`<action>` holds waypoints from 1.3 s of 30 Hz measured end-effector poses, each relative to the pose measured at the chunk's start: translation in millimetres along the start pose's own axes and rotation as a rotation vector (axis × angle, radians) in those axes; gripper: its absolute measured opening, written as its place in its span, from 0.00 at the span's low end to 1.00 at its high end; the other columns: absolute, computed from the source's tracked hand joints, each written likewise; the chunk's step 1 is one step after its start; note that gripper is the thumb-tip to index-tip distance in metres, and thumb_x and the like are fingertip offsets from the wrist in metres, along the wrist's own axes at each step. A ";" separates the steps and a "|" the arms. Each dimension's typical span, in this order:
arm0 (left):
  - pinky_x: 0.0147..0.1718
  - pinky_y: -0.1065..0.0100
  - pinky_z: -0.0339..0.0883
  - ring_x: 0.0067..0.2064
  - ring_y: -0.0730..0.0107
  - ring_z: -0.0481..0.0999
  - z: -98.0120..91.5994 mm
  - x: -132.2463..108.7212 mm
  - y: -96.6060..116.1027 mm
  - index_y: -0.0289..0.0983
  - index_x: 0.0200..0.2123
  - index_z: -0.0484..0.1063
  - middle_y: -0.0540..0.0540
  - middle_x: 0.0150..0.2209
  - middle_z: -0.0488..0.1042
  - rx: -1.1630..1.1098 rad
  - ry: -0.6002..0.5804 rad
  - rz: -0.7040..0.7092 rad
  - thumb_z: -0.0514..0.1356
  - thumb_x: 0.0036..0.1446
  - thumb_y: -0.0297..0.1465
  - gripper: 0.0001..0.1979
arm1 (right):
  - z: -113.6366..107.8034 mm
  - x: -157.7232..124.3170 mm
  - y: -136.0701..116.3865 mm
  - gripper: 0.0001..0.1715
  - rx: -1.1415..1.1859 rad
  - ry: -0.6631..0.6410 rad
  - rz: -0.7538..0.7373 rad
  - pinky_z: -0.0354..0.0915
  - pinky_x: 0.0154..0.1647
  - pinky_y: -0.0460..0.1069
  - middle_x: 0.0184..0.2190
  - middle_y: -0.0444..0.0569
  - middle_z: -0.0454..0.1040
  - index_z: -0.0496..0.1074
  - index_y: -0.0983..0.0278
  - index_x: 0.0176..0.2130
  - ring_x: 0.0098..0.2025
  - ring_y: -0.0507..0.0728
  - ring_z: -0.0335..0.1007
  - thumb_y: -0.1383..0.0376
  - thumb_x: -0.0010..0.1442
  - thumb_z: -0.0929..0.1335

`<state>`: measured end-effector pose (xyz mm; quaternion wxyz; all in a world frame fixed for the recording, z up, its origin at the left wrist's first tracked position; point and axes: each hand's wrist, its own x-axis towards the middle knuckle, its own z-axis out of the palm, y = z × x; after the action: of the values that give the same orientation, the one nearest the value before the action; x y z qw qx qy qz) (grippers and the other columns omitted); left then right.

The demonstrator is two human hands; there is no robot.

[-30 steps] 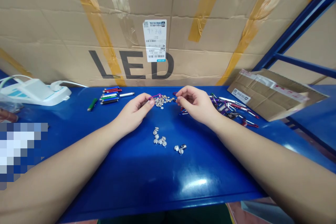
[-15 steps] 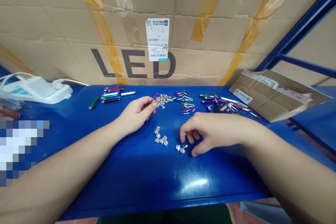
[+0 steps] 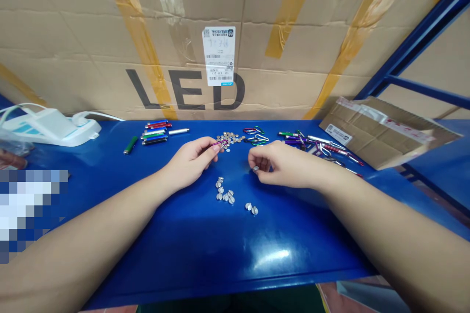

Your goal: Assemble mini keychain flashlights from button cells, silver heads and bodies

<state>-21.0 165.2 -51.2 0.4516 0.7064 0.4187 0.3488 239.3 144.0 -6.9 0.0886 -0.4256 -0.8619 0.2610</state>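
Note:
My left hand [image 3: 201,157] pinches a pink carabiner [image 3: 222,142] between thumb and forefinger, its free end pointing right. To the right, my right hand [image 3: 270,164] is raised above the blue table with a small silver cap [image 3: 256,169] between thumb and fingertips. Two more silver caps [image 3: 254,210] lie on the table below it. Several others sit in a loose group [image 3: 221,190] left of those. Just beyond my hands is a spread of small round button cells [image 3: 230,137]. Coloured carabiners [image 3: 257,139] lie behind my right hand, which partly hides them.
Small metal tubes in several colours [image 3: 154,135] lie at the back left, a green one [image 3: 130,145] apart from them. Assembled pieces [image 3: 323,145] pile up at the right by a cardboard box [image 3: 367,129]. A white power strip [image 3: 55,127] stands far left. A large carton [image 3: 191,19] closes off the back.
My right hand has picked up one silver cap from the near group of three and lifted it away, toward the back. The carabiner in my left hand has turned from upright to nearly level.

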 end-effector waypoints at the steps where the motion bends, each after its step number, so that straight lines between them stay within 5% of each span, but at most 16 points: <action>1: 0.24 0.72 0.60 0.26 0.75 0.67 0.2 0.4 -0.3 0.36 0.38 0.73 0.49 0.31 0.74 -0.023 0.004 -0.006 0.59 0.67 0.44 0.16 | 0.7 0.4 1.6 0.11 0.004 0.009 0.000 0.61 0.31 0.47 0.27 0.41 0.73 0.72 0.62 0.35 0.28 0.52 0.68 0.76 0.52 0.69; 8: 0.19 0.72 0.58 0.24 0.73 0.68 2.7 4.1 0.7 0.33 0.39 0.73 0.43 0.30 0.78 -0.315 0.062 -0.082 0.58 0.64 0.40 0.14 | 3.2 2.9 8.3 0.09 -0.033 0.040 -0.122 0.65 0.35 0.48 0.36 0.47 0.76 0.77 0.64 0.35 0.32 0.52 0.69 0.76 0.57 0.70; 13: 0.20 0.70 0.59 0.24 0.71 0.69 2.6 4.9 2.8 0.31 0.39 0.74 0.41 0.30 0.79 -0.368 0.067 -0.103 0.59 0.57 0.35 0.13 | 2.1 3.5 5.8 0.10 -0.008 0.006 -0.078 0.65 0.34 0.48 0.33 0.46 0.78 0.78 0.64 0.37 0.31 0.53 0.72 0.75 0.58 0.69; 22: 0.24 0.70 0.63 0.27 0.70 0.71 1.5 4.9 1.0 0.32 0.39 0.75 0.43 0.33 0.79 -0.254 0.049 -0.114 0.58 0.52 0.31 0.12 | 6.6 5.6 4.5 0.10 -0.003 0.020 -0.077 0.66 0.36 0.49 0.35 0.47 0.81 0.77 0.63 0.42 0.33 0.55 0.74 0.73 0.61 0.69; 29: 0.33 0.65 0.70 0.33 0.67 0.76 1.6 2.2 -3.2 0.36 0.51 0.77 0.43 0.40 0.82 -0.019 -0.001 0.004 0.64 0.60 0.37 0.18 | 14.2 10.4 1.8 0.09 -0.043 -0.002 -0.080 0.66 0.37 0.50 0.34 0.48 0.80 0.78 0.64 0.41 0.33 0.55 0.73 0.73 0.61 0.70; 32: 0.46 0.60 0.73 0.45 0.60 0.80 2.2 -0.9 -2.0 0.38 0.52 0.78 0.41 0.47 0.82 0.070 -0.056 0.089 0.65 0.63 0.39 0.18 | 16.4 10.3 5.5 0.14 0.061 0.130 -0.032 0.68 0.35 0.51 0.35 0.48 0.79 0.74 0.64 0.49 0.31 0.55 0.73 0.66 0.63 0.72; 35: 0.55 0.56 0.71 0.53 0.56 0.80 3.4 -5.0 0.0 0.39 0.52 0.77 0.40 0.51 0.81 0.090 -0.123 0.148 0.66 0.63 0.38 0.17 | 18.1 10.9 8.1 0.26 0.198 0.351 -0.034 0.71 0.38 0.53 0.48 0.53 0.78 0.68 0.62 0.58 0.38 0.57 0.76 0.61 0.63 0.73; 39: 0.51 0.58 0.74 0.51 0.57 0.81 5.7 -9.2 1.6 0.40 0.51 0.76 0.41 0.49 0.82 0.085 -0.188 0.166 0.66 0.63 0.37 0.15 | 17.6 11.1 4.6 0.09 0.246 0.299 -0.191 0.70 0.42 0.52 0.44 0.50 0.79 0.74 0.61 0.47 0.40 0.56 0.76 0.63 0.65 0.71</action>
<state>-19.4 154.5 -52.8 0.4281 0.7867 0.3291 0.2993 228.9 148.3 -25.0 0.2911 -0.3620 -0.8371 0.2888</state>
